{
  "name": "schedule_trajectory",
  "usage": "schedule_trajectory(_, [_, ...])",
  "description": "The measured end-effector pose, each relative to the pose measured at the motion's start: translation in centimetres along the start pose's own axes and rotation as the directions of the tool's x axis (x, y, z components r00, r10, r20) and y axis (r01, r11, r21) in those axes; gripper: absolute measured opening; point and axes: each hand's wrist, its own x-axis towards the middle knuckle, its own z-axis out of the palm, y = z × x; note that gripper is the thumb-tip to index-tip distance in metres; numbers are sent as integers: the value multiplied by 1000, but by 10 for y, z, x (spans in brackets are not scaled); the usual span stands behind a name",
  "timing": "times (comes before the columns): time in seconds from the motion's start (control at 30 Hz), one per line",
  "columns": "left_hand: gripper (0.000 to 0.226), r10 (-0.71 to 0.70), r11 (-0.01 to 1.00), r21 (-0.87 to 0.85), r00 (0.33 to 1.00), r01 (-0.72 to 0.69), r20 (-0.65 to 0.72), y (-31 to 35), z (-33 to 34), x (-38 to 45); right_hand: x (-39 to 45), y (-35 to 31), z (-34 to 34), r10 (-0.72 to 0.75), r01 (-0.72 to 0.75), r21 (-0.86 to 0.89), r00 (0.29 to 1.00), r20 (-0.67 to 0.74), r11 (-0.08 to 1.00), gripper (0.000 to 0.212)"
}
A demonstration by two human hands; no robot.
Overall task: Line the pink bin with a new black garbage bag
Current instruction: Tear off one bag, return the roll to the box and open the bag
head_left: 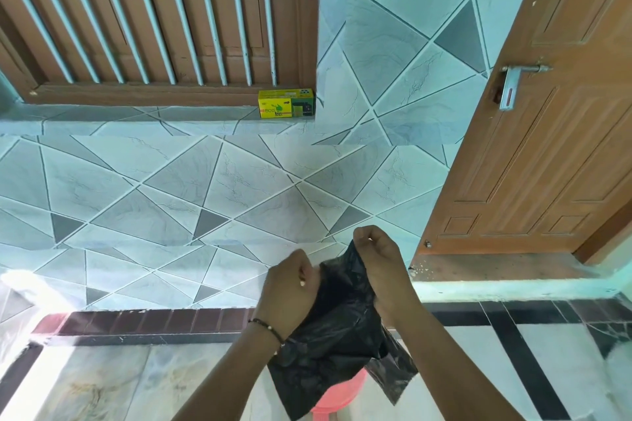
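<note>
A crumpled black garbage bag (337, 325) hangs between both my hands in the lower middle of the head view. My left hand (290, 290) pinches the bag's upper edge on the left side. My right hand (379, 263) pinches the opposite edge, slightly higher. Under the bag, a small part of the pink bin (337, 402) shows near the bottom edge; most of it is hidden by the bag and my arms.
A yellow-green box of bin bags (286, 103) stands on the tiled window ledge. A brown wooden door (533, 133) stands open at the right, with a raised threshold (506, 278) below it. A barred window (150, 17) fills the upper left.
</note>
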Motion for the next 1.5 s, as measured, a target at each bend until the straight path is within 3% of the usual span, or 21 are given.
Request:
schedule_trajectory(0.13, [24,-124,969,-226,986,97,-109,5,-9,9,-3,-5,-8,-90,105,-150,991,104,983,48])
schedule_trajectory(0.23, [25,-199,942,-305,964,138,-179,1,-18,15,-7,-5,-16,-133,246,-469,956,260,848,48])
schedule_trajectory(0.33, [24,-183,964,-230,960,133,-211,-14,-28,21,-3,8,-30,-292,474,-643,880,376,601,43])
schedule_trajectory(0.47, [20,-86,995,24,964,95,-253,-35,-37,25,-3,6,-43,-289,515,-663,856,427,544,45])
schedule_trajectory(0.6, [26,45,977,212,975,3,-218,-54,-54,25,2,1,-60,-258,443,-699,896,361,561,43])
schedule_trajectory(0.73, [42,267,899,349,963,-264,40,-56,-60,16,13,4,-76,-303,322,-812,934,189,487,41])
schedule_trajectory(0.8, [38,340,819,450,933,-355,118,-55,-50,15,18,3,-78,-342,226,-841,938,53,492,40])
schedule_trajectory(0.87, [31,299,784,520,940,-339,162,-55,-37,15,21,2,-75,-316,131,-757,943,-103,640,37])
schedule_trajectory(0.9, [31,237,771,562,954,-300,183,-55,-30,13,24,0,-73,-210,52,-593,957,-201,803,34])
schedule_trajectory(0.93, [29,168,761,599,967,-250,190,-55,-23,11,25,-2,-68,-31,-56,-320,966,-259,946,32])
schedule_trajectory(0.97, [24,95,767,614,979,-187,179,-54,-16,9,26,-5,-65,170,-184,-32,953,-251,982,31])
schedule_trajectory(1.0, [20,17,785,609,987,-111,158,-55,-12,7,25,-5,-61,310,-273,189,928,-206,943,29])
schedule_trajectory(1.03, [17,-68,803,596,991,-16,119,-57,-9,7,25,-3,-58,382,-318,313,908,-172,895,28])
schedule_trajectory(1.1, [13,-197,852,498,980,163,16,-65,-10,9,21,4,-54,434,-352,382,887,-155,855,26])
schedule_trajectory(1.2, [17,-371,901,190,920,389,-124,-75,-29,18,11,12,-49,436,-379,352,895,-97,856,26])
schedule_trajectory(1.27, [16,-508,860,-52,846,507,-162,-80,-43,24,4,12,-49,415,-383,264,906,-79,885,28])
schedule_trajectory(1.3, [14,-602,795,-199,786,573,-143,-82,-49,27,2,11,-52,411,-380,230,905,-107,896,29])
schedule_trajectory(1.33, [11,-706,652,-458,704,605,-76,-86,-54,31,1,11,-56,409,-377,207,901,-141,903,28])
schedule_trajectory(1.4, [16,-751,227,-854,642,469,152,-90,-62,35,0,10,-68,409,-385,147,887,-215,911,23])
schedule_trajectory(1.43, [21,-738,83,-913,640,400,213,-93,-65,35,1,11,-74,416,-398,121,875,-248,910,20])
schedule_trajectory(1.5, [34,-718,57,-942,669,332,192,-100,-63,37,3,13,-83,438,-428,101,848,-299,898,18])
